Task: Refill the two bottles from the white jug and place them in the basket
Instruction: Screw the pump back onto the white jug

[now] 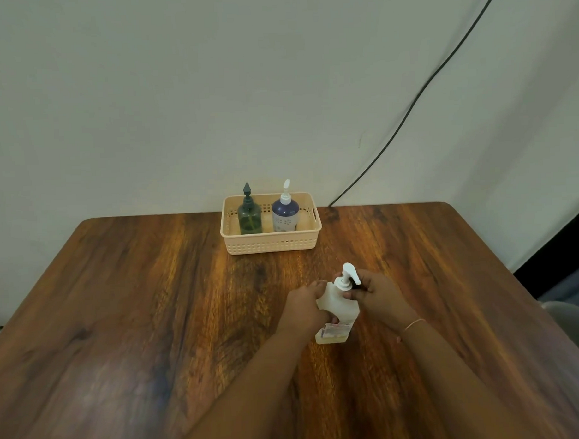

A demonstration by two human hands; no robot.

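White plastic pump jug (pixel 337 303) rested on brown wooden table (pixel 152 289), left hand (pixel 303 306) curled round its body, right hand (pixel 379 296) pinching its pump collar; translucent green pump bottle (pixel 249 217) and dark-blue white-capped bottle (pixel 285 214) stood side by side in beige perforated plastic basket (pixel 271 245) beyond.

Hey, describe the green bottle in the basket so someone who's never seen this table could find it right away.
At the far edge of the wooden table, by the wall, sits a beige slotted basket. Two pump bottles stand upright inside; the green bottle is the left one. It is see-through with a dark pump, unlike the opaque blue bottle with its white pump.
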